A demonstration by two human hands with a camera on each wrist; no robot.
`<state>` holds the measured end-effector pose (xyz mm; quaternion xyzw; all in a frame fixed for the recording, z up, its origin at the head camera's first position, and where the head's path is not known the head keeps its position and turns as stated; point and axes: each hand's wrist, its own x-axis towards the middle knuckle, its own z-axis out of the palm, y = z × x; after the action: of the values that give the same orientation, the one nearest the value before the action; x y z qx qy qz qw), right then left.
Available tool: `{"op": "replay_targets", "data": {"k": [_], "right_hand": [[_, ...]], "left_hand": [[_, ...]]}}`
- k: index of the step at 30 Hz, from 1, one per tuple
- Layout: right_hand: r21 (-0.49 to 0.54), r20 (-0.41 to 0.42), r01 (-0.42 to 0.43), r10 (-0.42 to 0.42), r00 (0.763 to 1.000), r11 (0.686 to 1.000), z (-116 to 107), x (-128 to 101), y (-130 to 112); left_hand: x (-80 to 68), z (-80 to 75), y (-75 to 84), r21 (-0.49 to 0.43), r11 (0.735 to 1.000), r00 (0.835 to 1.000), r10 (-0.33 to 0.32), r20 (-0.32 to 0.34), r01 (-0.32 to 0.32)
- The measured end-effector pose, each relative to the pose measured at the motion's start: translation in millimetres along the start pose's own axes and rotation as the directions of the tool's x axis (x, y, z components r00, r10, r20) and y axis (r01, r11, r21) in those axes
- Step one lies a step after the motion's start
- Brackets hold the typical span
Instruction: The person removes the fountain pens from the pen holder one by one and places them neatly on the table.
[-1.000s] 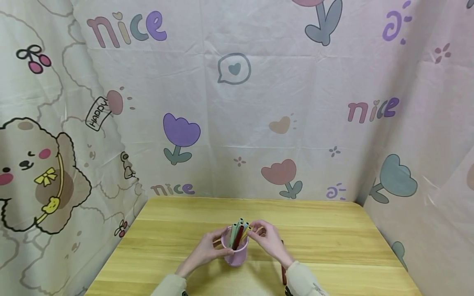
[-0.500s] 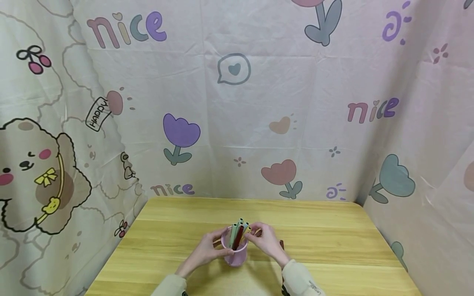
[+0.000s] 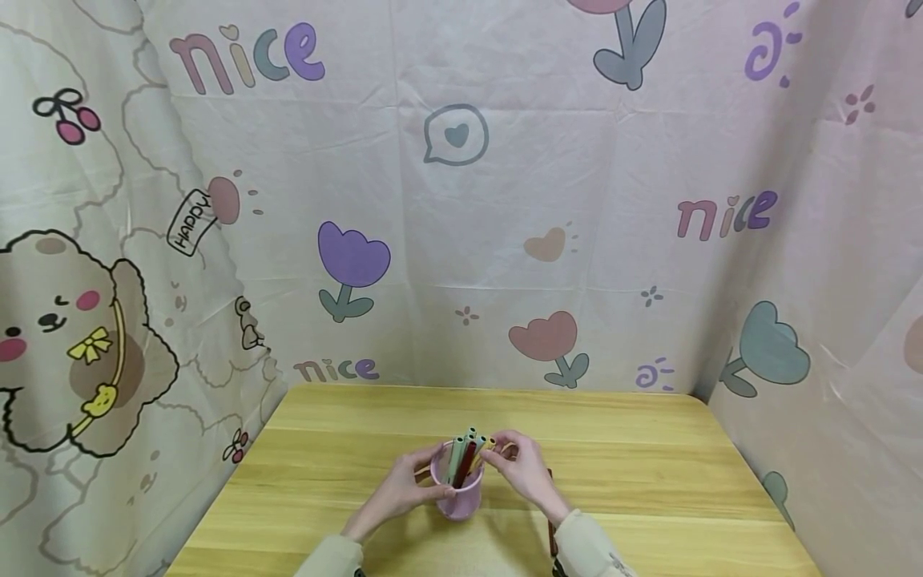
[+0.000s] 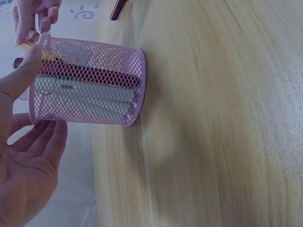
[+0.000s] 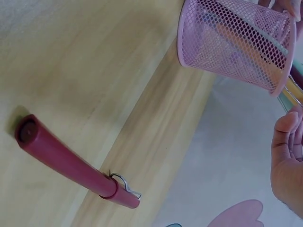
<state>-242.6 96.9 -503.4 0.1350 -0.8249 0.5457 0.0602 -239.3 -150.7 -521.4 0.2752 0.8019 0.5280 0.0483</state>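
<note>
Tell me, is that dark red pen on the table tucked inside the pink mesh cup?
No, the dark red pen lies flat on the wooden table, apart from the pink mesh cup.

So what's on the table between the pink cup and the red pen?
Nothing: between the pink mesh cup and the red pen there is only bare wooden table. The right wrist view shows it best.

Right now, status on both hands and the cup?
Left hand steadies the pink mesh cup. Right hand pinches a yellow pen at the rim. Red pen loose on the table.
</note>
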Motion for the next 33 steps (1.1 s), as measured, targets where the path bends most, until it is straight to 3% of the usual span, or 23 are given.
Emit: {"op": "replay_targets", "data": {"k": [19, 33], "right_hand": [[0.171, -0.135, -0.033, 0.056, 0.989, 0.985, -15, -7, -14], [0.223, -0.226, 0.044, 0.008, 0.974, 0.974, -34, -14, -20]], "left_hand": [[-1.0, 0.0, 1.7, -0.011, 1.0, 1.0, -0.001, 0.004, 0.001], [-0.7, 0.8, 0.0, -0.012, 1.0, 1.0, 0.002, -0.003, -0.002]]}}
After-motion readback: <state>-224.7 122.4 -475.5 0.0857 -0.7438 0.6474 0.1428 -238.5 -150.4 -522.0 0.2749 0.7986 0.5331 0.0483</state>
